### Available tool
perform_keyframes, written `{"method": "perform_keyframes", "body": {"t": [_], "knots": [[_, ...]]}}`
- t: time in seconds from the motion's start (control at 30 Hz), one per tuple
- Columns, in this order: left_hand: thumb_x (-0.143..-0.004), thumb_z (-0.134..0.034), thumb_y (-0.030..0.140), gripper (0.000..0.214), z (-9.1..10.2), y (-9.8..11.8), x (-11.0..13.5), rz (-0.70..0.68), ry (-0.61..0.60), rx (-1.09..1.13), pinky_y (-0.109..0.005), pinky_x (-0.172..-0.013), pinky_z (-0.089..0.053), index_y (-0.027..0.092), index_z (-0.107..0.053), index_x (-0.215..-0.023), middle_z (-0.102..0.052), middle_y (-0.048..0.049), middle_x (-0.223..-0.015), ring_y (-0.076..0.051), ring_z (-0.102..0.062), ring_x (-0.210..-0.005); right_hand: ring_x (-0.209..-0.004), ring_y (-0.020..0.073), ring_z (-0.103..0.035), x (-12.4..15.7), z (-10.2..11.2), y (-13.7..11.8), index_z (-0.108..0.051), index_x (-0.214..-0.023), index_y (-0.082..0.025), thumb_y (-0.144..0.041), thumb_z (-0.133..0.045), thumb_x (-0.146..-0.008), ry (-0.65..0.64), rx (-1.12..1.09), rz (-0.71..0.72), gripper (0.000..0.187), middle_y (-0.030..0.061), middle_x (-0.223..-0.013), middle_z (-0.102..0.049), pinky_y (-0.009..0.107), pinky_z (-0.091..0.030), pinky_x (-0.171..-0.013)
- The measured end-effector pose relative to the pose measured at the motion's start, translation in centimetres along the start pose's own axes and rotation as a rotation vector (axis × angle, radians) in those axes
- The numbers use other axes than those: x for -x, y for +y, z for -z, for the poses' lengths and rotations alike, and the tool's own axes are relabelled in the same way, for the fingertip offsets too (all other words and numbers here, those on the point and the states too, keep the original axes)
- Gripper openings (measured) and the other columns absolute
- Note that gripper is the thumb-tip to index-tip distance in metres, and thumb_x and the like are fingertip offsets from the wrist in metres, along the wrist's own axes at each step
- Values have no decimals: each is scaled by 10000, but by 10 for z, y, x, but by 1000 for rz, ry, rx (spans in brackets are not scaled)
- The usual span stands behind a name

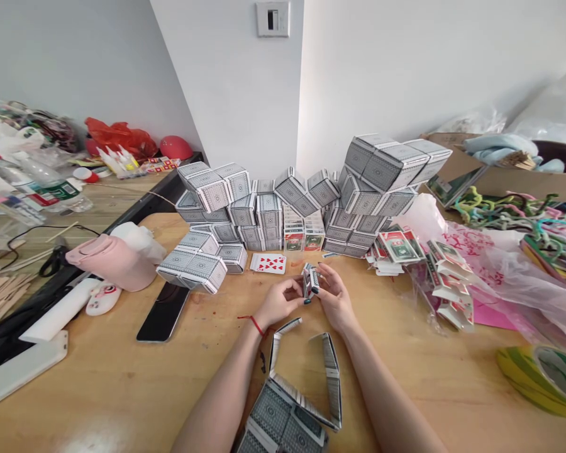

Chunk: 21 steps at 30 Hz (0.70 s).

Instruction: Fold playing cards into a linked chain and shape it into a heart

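Both of my hands meet over the middle of the wooden table [122, 384]. My left hand [279, 302], with a red string on its wrist, pinches a small bundle of folded playing cards [310, 280]. My right hand [334, 297] grips the same bundle from the right side. Between my forearms stands a half-built open frame of folded cards [306, 384], grey-patterned backs outward. Just beyond my hands a red nine card [268, 263] lies face up.
A wall of stacked card cubes [302, 201] runs along the back. Empty card boxes [424, 264] and plastic bags lie at the right, a tape roll [547, 377] at the front right. A black phone [164, 311] and pink item [113, 259] rest at the left.
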<state>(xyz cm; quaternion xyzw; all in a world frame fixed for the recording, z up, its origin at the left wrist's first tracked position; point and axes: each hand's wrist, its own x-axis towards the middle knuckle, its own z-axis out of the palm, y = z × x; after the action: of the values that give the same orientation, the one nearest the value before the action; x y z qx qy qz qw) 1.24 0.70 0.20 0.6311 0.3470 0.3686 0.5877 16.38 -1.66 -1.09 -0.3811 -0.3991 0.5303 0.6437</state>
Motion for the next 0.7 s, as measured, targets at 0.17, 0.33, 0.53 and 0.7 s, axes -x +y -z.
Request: {"method": "perform_keyframes", "body": {"t": [0.17, 0.33, 0.53, 0.7], "knots": [[-662, -622, 255, 167, -6, 1, 1, 3, -16, -115, -273, -725, -437, 139, -506, -689, -604, -55, -879, -148, -560, -780, -1020, 231, -512, 1, -1, 0, -475, -1137, -287, -338, -665, -636, -19, 47, 1, 539, 59, -1171, -521, 384, -449, -815], [-676, -593, 238, 116, -8, 3, 1, -55, 0, -288, -269, -724, -424, 154, -515, -689, -598, -26, -818, -146, -545, -761, -1045, 238, -505, -1, 0, 0, -470, -1146, -296, -381, -655, -638, -59, 35, -15, 548, 55, -1206, -507, 401, -441, -838], [-680, -573, 236, 97, -10, -2, 0, -71, 62, -405, -280, -718, -418, 172, -512, -718, -588, -15, -778, -151, -533, -753, -1135, 251, -449, -2, -2, -4, -469, -1185, -267, -409, -640, -655, -123, 37, -69, 575, 69, -1240, -498, 425, -403, -898], [-679, -565, 206, 104, -11, 0, 1, -135, 130, -504, -315, -795, -407, 186, -503, -759, -585, -43, -938, -176, -531, -877, -1121, 250, -470, -3, -3, 0, -474, -1199, -258, -399, -613, -695, -4, 16, -68, 542, 64, -1263, -479, 430, -391, -913]]}}
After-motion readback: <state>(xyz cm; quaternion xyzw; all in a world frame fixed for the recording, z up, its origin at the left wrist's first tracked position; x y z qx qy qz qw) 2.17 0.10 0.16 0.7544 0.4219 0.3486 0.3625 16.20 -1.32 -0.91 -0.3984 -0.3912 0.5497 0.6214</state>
